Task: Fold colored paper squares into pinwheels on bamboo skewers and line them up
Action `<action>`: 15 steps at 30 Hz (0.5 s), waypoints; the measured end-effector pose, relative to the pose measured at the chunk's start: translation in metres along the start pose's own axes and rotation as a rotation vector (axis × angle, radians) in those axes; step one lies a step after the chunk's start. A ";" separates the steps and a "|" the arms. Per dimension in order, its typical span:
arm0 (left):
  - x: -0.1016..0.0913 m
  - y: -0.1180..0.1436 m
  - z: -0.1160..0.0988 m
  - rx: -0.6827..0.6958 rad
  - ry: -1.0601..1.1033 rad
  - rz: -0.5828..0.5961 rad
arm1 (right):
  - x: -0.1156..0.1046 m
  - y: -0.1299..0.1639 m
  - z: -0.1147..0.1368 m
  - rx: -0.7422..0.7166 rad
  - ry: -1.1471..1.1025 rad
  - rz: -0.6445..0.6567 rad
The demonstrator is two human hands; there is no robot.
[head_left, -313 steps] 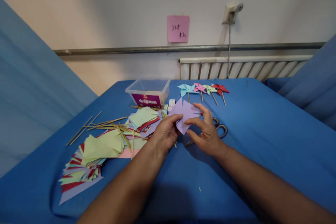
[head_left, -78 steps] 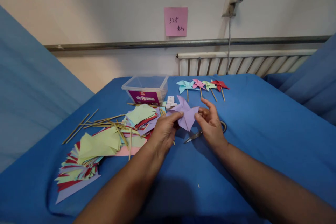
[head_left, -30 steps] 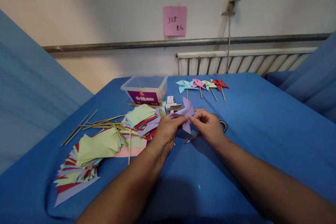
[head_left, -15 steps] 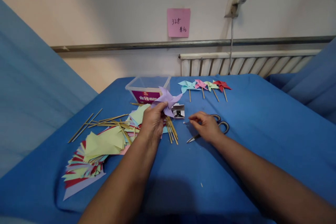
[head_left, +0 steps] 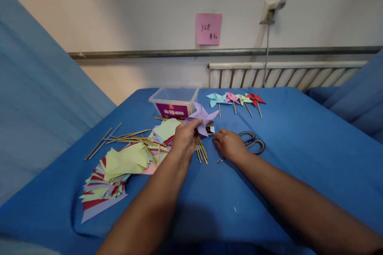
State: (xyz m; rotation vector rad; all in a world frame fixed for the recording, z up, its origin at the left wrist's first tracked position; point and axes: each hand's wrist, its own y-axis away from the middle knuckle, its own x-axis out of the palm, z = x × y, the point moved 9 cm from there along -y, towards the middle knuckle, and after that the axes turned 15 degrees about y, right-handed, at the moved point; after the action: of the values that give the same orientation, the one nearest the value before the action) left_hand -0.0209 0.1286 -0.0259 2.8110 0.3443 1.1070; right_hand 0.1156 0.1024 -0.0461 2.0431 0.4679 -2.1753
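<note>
A purple paper pinwheel [head_left: 202, 116] is pinched at its folded middle between the thumb and fingers of my left hand [head_left: 186, 137], raised over the table. My right hand [head_left: 229, 143] is low at the tabletop, its fingers drawn together. Whatever is at those fingertips is too small or hidden to make out. Just beyond them is a small open box [head_left: 210, 128] with dark contents, partly covered by the pinwheel. Scissors [head_left: 254, 143] lie under and beside my right hand. Several thin wooden sticks [head_left: 201, 150] lie between my hands.
To the left are a fanned pile of coloured paper [head_left: 125, 163] and loose sticks [head_left: 100, 143]. Behind stands a clear plastic tub [head_left: 174, 103]. Several finished pinwheels, such as a red one [head_left: 255, 99], lie at the back right. Blue cloth [head_left: 305, 139] covers the table.
My right hand has come down to the tabletop, over the spot where a tiny pale piece lay, and its fingers have closed together. My left hand still holds the pinwheel. The view has shifted slightly.
</note>
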 end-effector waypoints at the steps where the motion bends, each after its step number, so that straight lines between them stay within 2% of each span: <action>1: 0.000 0.000 0.000 -0.001 0.004 -0.001 | 0.000 0.000 -0.001 0.008 -0.010 -0.009; 6: 0.001 0.001 -0.003 -0.001 0.025 -0.006 | 0.000 0.001 -0.023 0.120 -0.080 -0.074; 8: 0.001 0.001 -0.003 -0.003 0.035 -0.003 | 0.000 0.002 -0.028 0.120 -0.074 -0.082; 15: 0.000 -0.002 0.000 -0.025 0.056 0.006 | 0.000 0.001 -0.008 -0.013 -0.024 -0.029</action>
State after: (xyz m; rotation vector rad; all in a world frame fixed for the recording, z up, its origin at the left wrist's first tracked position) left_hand -0.0214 0.1303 -0.0259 2.7652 0.3253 1.1853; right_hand 0.1235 0.1044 -0.0467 2.0144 0.5109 -2.2046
